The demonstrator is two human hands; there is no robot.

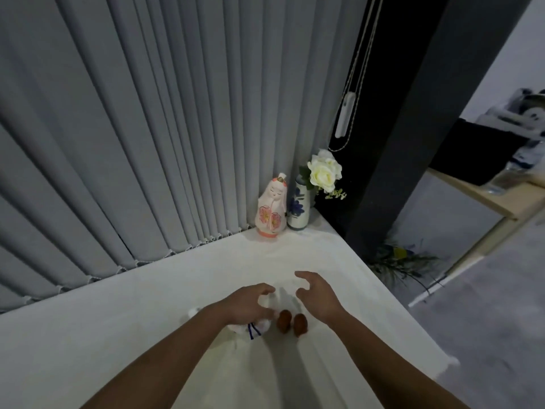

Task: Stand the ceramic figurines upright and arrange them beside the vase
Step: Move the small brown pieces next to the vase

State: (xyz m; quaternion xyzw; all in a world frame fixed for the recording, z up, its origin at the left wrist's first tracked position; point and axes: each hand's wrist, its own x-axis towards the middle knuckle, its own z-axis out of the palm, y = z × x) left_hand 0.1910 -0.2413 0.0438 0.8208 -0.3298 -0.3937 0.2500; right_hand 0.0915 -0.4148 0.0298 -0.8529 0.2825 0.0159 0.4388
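Fingers (267, 289) of the left hand (247, 305) curl loosely over a white ceramic figurine with brown feet (284, 320) lying on the white table (118, 335); right hand (317, 293) hovers spread. Next, probably: grip it, stand it beside the upright pink-flowered figurine (270, 206) and blue-flowered vase (298, 206).

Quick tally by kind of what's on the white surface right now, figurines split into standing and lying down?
Figurines standing: 1, the pink-flowered figurine beside the vase
Figurines lying down: 1, the white figurine with brown feet, partly hidden under the left hand
Vases: 1, the blue-flowered vase holding a white rose
Total: 3
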